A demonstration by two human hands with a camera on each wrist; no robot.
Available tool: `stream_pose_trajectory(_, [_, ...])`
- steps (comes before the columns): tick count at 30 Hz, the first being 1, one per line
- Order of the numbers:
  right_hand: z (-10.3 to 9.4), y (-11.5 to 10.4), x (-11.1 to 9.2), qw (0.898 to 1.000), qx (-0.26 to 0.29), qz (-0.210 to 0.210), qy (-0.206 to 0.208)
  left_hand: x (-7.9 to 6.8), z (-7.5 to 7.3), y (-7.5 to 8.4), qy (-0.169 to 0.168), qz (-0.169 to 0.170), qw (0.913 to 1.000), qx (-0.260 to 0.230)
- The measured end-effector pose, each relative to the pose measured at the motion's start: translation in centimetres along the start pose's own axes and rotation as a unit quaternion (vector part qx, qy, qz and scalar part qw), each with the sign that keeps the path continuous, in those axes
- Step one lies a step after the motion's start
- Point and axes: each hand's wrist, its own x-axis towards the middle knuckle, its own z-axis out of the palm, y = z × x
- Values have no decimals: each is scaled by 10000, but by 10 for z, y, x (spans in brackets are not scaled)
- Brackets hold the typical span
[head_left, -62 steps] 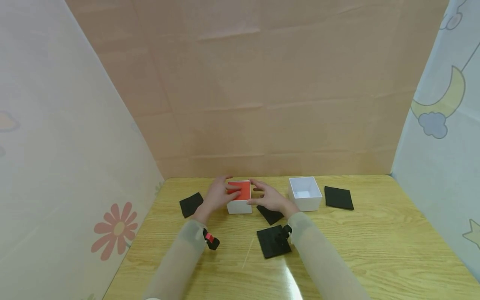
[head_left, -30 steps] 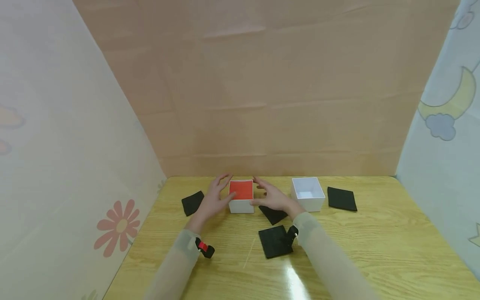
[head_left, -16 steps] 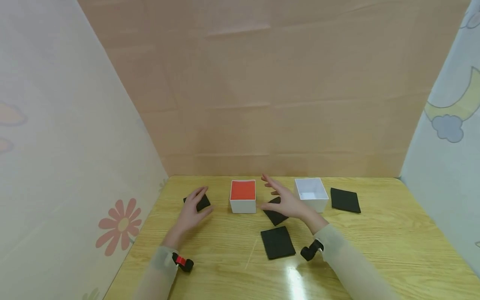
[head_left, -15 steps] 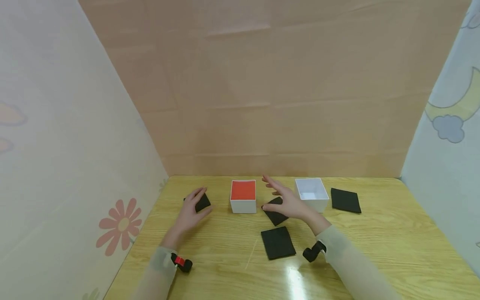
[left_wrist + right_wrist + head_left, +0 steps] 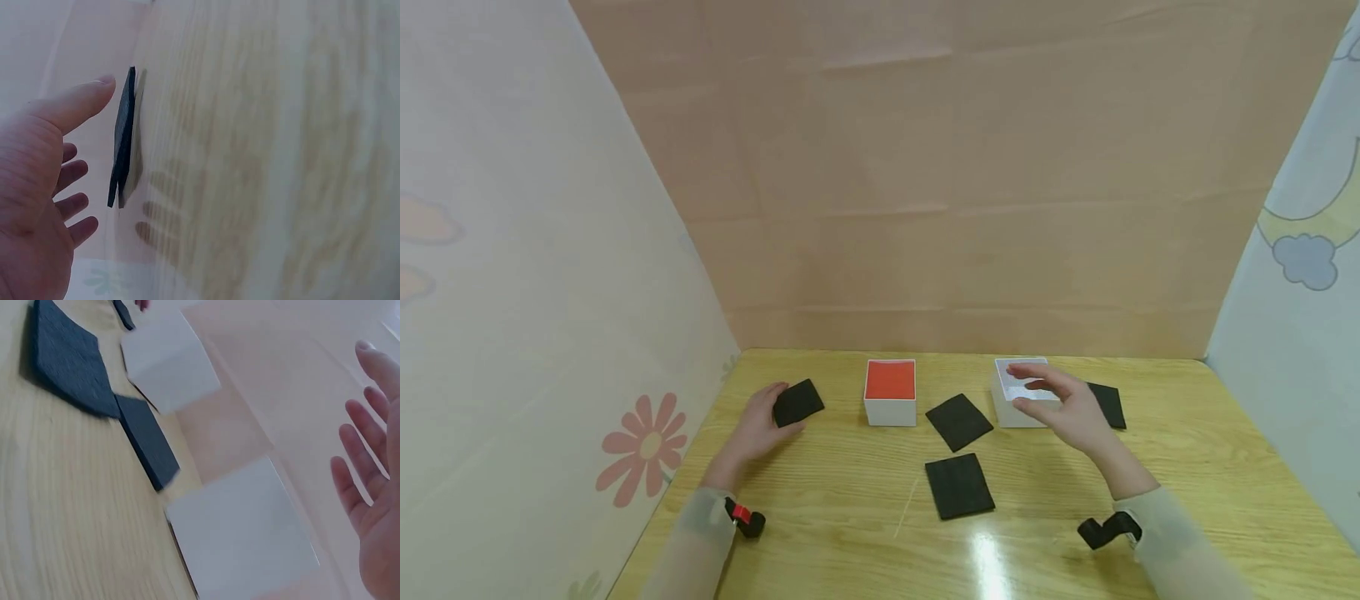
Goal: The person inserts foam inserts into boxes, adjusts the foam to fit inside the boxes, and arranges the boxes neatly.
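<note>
Your left hand [image 5: 758, 423] lies open w/ fingers loose, tips touching a flat black foam square [image 5: 798, 402] just beyond it. To its right: white box [image 5: 890, 392] w/ red fill level w/ the rim. Your right hand [image 5: 1063, 402] hovers spread wide, holding nothing, over the front edge of an empty white box [image 5: 1009, 410]. Matte black pads [image 5: 958, 421] lie left of that hand.

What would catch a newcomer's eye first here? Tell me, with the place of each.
The white box with the red-orange top stands out at the back middle of the wooden table. Black square pads lie about it; the left hand touches the far-left pad. The open right hand hovers beside the open white box to the right.
</note>
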Motion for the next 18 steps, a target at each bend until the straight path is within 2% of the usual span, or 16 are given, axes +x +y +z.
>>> stream_pose_trajectory(4, [-26,9,-7,9982,-121,291,509,2,-1,-1,-149,-82,9996,222])
stream_pose_trajectory(9, [-52,29,-14,9950,-246,743,628,7,-2,-2,-337,-202,9980,491])
stream_pose_trajectory(11, [-60,36,-17,9933,-462,972,421,10,-2,-4,-404,-203,9973,573])
stream_pose_trajectory(13, [-65,41,-17,9905,-561,1258,45,13,-2,-5,-465,-203,9964,684])
stream_pose_trajectory(16, [-70,48,-16,9819,-698,1636,-647,16,-3,-3,-580,-273,9942,858])
stream_pose_trajectory(18, [-71,53,-14,9754,-657,1882,-937,19,-4,-1,-663,-367,9927,933])
